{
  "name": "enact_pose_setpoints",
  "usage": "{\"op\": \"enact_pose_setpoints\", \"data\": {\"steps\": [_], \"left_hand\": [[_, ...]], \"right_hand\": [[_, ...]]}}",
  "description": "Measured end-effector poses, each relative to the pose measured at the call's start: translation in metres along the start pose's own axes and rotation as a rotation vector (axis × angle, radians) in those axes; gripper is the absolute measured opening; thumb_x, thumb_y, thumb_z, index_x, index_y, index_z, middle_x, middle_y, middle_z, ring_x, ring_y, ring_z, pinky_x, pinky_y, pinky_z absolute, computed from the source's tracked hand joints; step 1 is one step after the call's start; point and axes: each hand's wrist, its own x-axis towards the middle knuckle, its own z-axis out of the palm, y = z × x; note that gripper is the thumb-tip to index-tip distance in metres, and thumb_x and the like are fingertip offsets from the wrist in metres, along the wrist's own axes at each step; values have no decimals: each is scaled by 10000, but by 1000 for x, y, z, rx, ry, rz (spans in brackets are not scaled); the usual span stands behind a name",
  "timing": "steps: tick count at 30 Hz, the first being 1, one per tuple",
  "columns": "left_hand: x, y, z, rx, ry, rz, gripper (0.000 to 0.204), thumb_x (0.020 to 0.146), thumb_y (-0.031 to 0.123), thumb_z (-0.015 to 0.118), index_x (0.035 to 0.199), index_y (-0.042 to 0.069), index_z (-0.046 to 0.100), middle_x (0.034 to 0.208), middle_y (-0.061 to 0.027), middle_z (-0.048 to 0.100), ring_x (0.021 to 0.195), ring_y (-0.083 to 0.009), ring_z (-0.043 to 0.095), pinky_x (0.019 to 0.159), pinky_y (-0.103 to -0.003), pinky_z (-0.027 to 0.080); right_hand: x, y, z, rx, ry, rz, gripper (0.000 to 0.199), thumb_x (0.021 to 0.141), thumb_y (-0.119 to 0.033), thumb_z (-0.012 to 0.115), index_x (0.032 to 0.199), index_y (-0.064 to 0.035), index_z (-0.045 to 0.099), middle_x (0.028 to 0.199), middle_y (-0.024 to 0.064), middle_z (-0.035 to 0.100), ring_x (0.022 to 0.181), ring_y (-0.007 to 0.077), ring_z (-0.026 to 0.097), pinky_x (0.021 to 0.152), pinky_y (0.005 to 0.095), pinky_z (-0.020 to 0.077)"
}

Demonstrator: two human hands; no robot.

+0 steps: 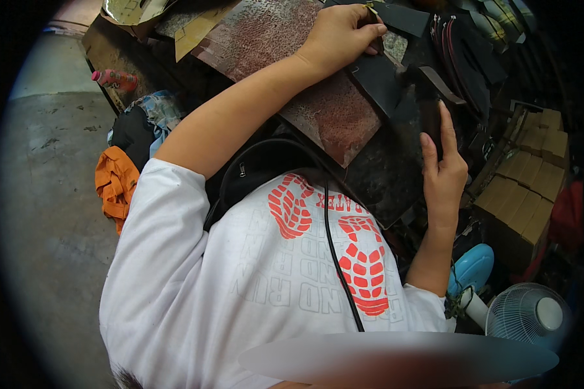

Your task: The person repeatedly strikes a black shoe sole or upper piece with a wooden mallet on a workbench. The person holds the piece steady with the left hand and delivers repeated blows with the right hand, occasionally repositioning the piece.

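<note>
My left hand is over the work surface with thumb and fingers pinched together. Something thin and yellowish shows at the fingertips, too small to name. Just below it lies a flat black piece, on a worn, mottled red-grey sheet. Another black strip lies to the right of that hand. My right hand is closed around the dark handle of a hammer, with the index finger stretched along it. The hammer's curved head is raised beside the black piece.
Curved black pieces with reddish edges lie at the far right. Stacked tan blocks, a white fan and a blue round object are on the right. At left are a pink bottle and orange cloth.
</note>
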Motion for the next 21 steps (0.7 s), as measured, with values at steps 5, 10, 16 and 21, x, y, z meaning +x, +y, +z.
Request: {"op": "enact_pose_setpoints", "data": {"steps": [5, 10, 16, 21], "left_hand": [[-2, 6, 1, 32, -49, 39, 146, 948, 109, 653, 912, -32, 655, 729, -68, 676, 634, -108, 640, 597, -267, 528], [-5, 11, -1, 123, -71, 107, 145, 935, 101, 665, 898, -39, 658, 712, -75, 675, 634, -106, 635, 599, -274, 525], [-4, 4, 8, 494, 12, 614, 114, 858, 166, 693, 883, 55, 685, 778, -125, 684, 754, -317, 692, 675, -393, 555], [-4, -6, 23, 702, 6, 848, 100, 842, 155, 696, 886, 77, 653, 776, -108, 664, 748, -300, 689, 672, -389, 551]], "right_hand": [[-14, 3, 4, 79, -107, 99, 521, 999, -229, 626, 1498, -238, 477, 952, 84, 704, 586, 46, 477, 541, 246, 430], [-12, 17, -7, 199, 25, -5, 520, 1005, -208, 610, 1505, -226, 467, 935, 67, 700, 592, 52, 509, 536, 236, 433], [4, -40, -66, 271, 665, -338, 631, 1011, -432, 535, 1302, 127, 524, 791, 150, 611, 570, 155, 514, 536, 279, 452], [5, -25, -24, 138, 228, -78, 495, 1028, -340, 528, 1417, -35, 494, 707, 57, 560, 549, 117, 498, 500, 260, 410]]}}
